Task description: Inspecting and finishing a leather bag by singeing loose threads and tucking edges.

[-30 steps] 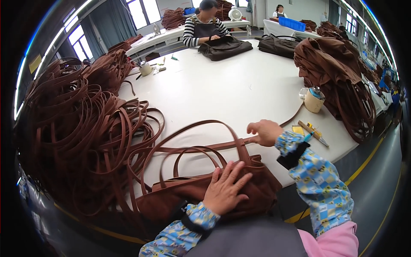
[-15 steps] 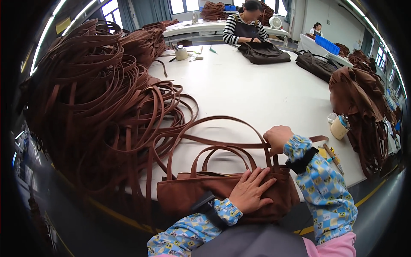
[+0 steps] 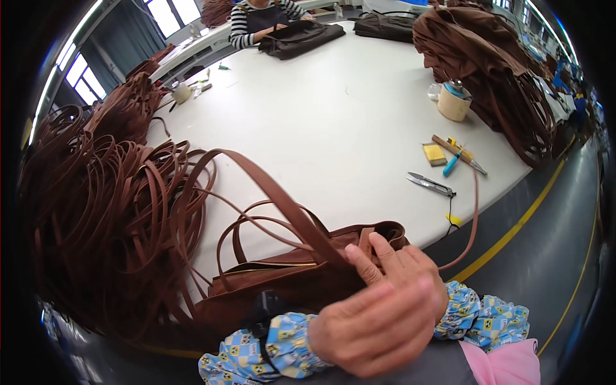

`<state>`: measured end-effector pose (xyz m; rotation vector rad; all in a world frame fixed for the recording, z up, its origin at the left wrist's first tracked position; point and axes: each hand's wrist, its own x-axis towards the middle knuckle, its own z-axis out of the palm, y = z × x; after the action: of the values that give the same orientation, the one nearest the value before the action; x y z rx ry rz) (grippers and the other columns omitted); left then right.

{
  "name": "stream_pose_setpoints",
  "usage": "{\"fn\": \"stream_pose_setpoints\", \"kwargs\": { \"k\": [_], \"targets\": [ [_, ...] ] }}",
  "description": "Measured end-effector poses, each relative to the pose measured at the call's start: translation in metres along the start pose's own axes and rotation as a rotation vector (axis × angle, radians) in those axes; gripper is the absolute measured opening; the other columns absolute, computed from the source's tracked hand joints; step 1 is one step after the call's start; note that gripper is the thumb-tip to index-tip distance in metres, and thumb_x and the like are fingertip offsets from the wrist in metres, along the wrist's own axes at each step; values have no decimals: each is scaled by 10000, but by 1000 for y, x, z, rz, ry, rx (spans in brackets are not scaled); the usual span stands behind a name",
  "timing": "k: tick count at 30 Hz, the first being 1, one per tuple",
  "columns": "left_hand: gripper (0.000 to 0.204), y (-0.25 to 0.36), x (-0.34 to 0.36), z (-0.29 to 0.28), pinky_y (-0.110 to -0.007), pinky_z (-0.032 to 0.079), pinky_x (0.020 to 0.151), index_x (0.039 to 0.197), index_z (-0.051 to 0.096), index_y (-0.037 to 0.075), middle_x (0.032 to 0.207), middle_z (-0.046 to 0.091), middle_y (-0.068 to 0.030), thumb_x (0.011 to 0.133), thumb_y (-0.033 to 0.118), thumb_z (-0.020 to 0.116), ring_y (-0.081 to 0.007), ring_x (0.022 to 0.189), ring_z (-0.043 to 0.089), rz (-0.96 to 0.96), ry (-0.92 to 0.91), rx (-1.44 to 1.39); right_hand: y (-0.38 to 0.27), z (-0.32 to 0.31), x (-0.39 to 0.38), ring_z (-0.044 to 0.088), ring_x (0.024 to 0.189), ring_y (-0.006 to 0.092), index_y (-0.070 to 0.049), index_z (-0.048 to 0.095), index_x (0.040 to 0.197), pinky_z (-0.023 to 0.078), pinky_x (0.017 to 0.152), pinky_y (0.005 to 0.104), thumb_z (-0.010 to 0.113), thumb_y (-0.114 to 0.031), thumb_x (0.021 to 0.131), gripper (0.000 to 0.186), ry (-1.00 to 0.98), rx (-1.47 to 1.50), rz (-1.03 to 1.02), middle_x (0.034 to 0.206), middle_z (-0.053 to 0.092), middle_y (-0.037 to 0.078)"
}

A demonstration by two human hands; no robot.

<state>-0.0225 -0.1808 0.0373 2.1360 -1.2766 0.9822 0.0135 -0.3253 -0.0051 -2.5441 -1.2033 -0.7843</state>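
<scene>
Two hands meet at the near edge of the white worktable (image 3: 359,122), both on one brown leather handbag (image 3: 282,282) that lies on its side there, mouth toward the table's middle. The left hand (image 3: 378,327) is closed loosely over the right hand (image 3: 401,266), whose fingers pinch a long brown strap (image 3: 269,189) where it reaches the bag's top corner; the right palm is hidden, so its exact grip cannot be told. The strap arcs up and left from that corner toward the big heap of loose brown straps (image 3: 96,212) at the person's left. Judging by this, the strap is being fitted to the bag and is not yet settled; the bag's two short handles already stand in place. Thread snips (image 3: 428,184), a yellow block (image 3: 435,154) and a small pot (image 3: 454,102) lie untouched to the right. Across the table another worker's hands rest on a dark bag (image 3: 301,37).
</scene>
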Motion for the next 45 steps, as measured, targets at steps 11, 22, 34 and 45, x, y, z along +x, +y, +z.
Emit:
{"fn": "stream_pose_setpoints", "kwargs": {
  "k": [11,22,34,45],
  "targets": [
    [206,-17,-62,14,-336,497,610,939,590,37,873,616,-120,737,59,624,-286,770,615,-813,-304,79,15,33,-47,569,600,230,-10,599,929,469,513,292,648,41,552,384,218,590,112,789,598,97],
    [296,-32,-67,18,-335,412,726,944,582,26,894,500,-107,687,123,691,-262,830,503,-964,-278,-516,25,49,-46,541,561,233,-14,584,874,444,495,301,694,-68,625,278,255,773,89,753,596,94],
    [316,-38,-71,29,-339,360,738,869,552,64,934,513,-79,666,229,729,-236,865,496,-1026,-272,-535,30,58,-40,525,531,222,0,588,839,425,461,299,701,-102,639,252,286,766,28,725,588,101],
    [348,-42,-72,34,-346,371,731,860,551,53,929,515,-80,646,247,746,-239,852,504,-1035,-233,-560,32,60,-37,538,526,229,7,572,843,441,469,301,689,-98,681,226,289,747,42,707,596,106]
  ]
}}
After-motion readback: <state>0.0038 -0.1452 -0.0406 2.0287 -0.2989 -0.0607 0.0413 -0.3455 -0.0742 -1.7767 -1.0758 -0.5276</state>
